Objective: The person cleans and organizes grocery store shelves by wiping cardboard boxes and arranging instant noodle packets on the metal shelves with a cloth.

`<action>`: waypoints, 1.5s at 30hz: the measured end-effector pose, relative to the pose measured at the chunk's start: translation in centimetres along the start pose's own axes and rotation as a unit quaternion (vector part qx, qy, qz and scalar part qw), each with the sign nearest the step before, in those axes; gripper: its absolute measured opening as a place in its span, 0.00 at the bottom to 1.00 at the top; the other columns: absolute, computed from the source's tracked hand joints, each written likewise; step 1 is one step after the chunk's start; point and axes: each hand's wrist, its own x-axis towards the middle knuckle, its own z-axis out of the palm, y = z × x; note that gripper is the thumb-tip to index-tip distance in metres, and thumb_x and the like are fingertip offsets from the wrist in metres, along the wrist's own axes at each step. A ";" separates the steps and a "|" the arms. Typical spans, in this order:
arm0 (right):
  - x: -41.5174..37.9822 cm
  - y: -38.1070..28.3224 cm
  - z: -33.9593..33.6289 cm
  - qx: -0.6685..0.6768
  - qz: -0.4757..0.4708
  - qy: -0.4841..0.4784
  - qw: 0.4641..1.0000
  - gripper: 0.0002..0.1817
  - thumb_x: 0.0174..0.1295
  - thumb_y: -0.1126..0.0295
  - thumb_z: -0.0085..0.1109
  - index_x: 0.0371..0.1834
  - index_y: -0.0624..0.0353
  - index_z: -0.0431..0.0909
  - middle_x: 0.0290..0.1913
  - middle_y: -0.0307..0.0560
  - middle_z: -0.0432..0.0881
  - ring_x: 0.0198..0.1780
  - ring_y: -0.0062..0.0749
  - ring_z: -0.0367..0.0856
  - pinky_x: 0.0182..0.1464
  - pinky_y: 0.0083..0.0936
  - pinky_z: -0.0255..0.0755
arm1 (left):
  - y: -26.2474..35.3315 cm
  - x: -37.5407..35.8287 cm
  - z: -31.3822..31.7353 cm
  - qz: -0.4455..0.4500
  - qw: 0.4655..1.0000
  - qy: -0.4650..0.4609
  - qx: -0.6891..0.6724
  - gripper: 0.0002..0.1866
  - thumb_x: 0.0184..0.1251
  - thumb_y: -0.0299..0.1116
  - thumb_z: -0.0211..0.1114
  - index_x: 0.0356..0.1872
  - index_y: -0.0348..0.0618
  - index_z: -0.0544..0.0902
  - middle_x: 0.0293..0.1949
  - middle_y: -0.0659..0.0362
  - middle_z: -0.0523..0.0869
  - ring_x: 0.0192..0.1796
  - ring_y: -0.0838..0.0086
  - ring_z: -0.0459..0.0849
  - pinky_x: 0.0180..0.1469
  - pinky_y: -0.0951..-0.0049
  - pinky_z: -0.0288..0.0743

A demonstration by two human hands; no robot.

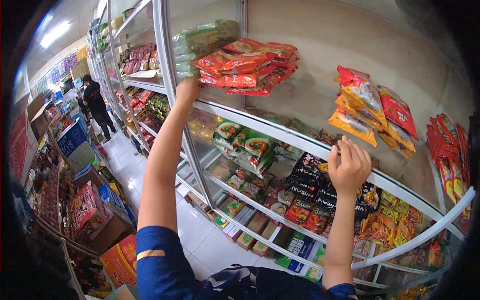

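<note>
My left hand is raised to the upper shelf, at the left edge of a stack of red packets, close by the metal cabinet post. Its fingers are mostly hidden, and whether it grips a packet I cannot make out. My right hand rests on the metal shelf rail, fingers stretched out and slightly bent, holding nothing. Just above it lies a small stack of orange and red packets. Clear-wrapped packs sit behind the red stack, seen through glass.
Lower shelves hold green noodle packets and black packets. Red sachets stand at the far right. A curved metal rail crosses the lower right. Cartons line the aisle's left side; a person stands farther down the tiled floor.
</note>
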 end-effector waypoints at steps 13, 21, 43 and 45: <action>0.5 -0.8 -0.6 0.036 0.061 -0.010 0.997 0.08 0.49 0.67 0.55 0.24 0.60 0.76 0.32 0.50 0.81 0.36 0.38 0.80 0.40 0.31 0.69 | 6.3 -4.3 -5.3 0.208 0.951 -0.134 -0.184 0.14 0.48 0.34 0.58 0.37 0.41 0.81 0.31 0.47 0.81 0.35 0.57 0.80 0.39 0.64 0.72; 2.5 -1.7 -2.5 0.156 0.158 -0.154 0.963 0.13 0.50 0.63 0.55 0.32 0.62 0.75 0.36 0.48 0.78 0.40 0.43 0.77 0.41 0.36 0.68 | 20.0 -8.9 -7.2 0.392 0.818 -0.201 -0.369 0.15 0.51 0.31 0.56 0.39 0.34 0.79 0.34 0.46 0.81 0.35 0.59 0.80 0.42 0.68 0.71; 11.1 -1.7 13.9 0.053 0.016 -0.422 0.905 0.17 0.48 0.60 0.51 0.35 0.62 0.75 0.35 0.60 0.78 0.39 0.54 0.76 0.43 0.44 0.70 | 16.2 -12.6 -3.6 0.308 0.873 0.188 -0.328 0.13 0.55 0.43 0.56 0.29 0.43 0.79 0.29 0.56 0.82 0.35 0.65 0.80 0.39 0.66 0.70; 11.1 -1.2 15.5 0.050 0.029 -0.424 0.904 0.18 0.48 0.60 0.51 0.35 0.64 0.75 0.34 0.61 0.78 0.39 0.54 0.76 0.43 0.44 0.70 | 16.0 -12.7 -3.7 0.312 0.895 0.133 -0.290 0.13 0.54 0.42 0.56 0.23 0.43 0.77 0.26 0.58 0.82 0.31 0.65 0.80 0.36 0.66 0.69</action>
